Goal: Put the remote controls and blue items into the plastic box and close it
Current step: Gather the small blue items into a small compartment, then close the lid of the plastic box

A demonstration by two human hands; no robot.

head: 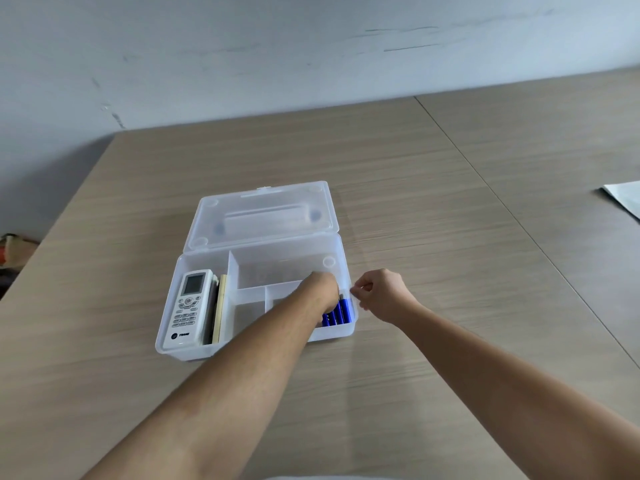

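Wood-grain tabletop (415,237) against a grey wall, one head view only. Clear plastic compartment box (194,351) sits mid-table, hinged lid (263,216) swung back flat, not yet closed. White remote control (188,308) lies in the left compartment, long axis front-to-back, with what looks like a darker remote and a beige slab on edge beside it. Blue cylindrical batteries (337,315) lie in the front-right compartment, parallel, long axes front-to-back. Left hand (323,292) reaches across into that compartment, directly over the batteries; fingers are hidden under the hand, so grasp can't be told. Right hand (379,294) hovers just outside the box's right wall, fingers loosely curled, nothing visibly held. Left hand is nearer the batteries; the lid lies beyond both hands.
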